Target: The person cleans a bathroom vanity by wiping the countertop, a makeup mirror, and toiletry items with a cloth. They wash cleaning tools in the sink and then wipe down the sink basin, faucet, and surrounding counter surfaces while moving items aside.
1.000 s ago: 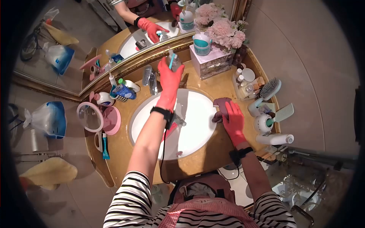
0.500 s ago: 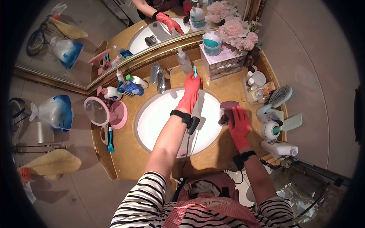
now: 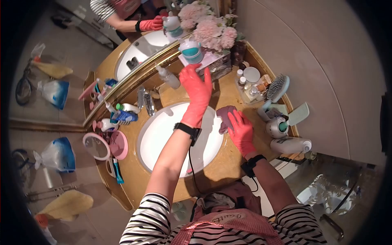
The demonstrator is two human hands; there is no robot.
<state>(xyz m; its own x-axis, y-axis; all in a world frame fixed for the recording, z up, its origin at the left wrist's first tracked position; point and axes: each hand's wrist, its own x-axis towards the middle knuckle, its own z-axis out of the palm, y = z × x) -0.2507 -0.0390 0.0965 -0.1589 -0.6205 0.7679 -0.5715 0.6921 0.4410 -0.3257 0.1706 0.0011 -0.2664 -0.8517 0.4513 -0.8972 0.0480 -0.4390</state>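
Note:
My left hand (image 3: 197, 87), in a coral rubber glove, reaches over the back of the basin. Its thumb stands apart from the fingers, and nothing shows between them. The fingertips overlap the lower edge of a white and teal animal-shaped container (image 3: 190, 52); whether they touch it I cannot tell. That container stands on a box with a pale top (image 3: 215, 58). On the basin's right rim, my right hand (image 3: 241, 132), gloved alike, has its fingers over a crumpled mauve cloth (image 3: 223, 116). Left of my left hand stands a clear pump bottle (image 3: 168, 77).
The white oval sink (image 3: 157, 143) is set in a tan counter. Toiletries, a hairbrush (image 3: 277, 87), a comb (image 3: 299, 114) and a white bottle (image 3: 290, 145) line the right edge. A pink mirror (image 3: 96, 146) and tubes stand left. Pink flowers (image 3: 210, 30) rise behind the box.
My left hand has moved to the animal-shaped container and its fingers have spread; the small teal stick it held is out of sight. My right hand remains at the cloth. The view has shifted.

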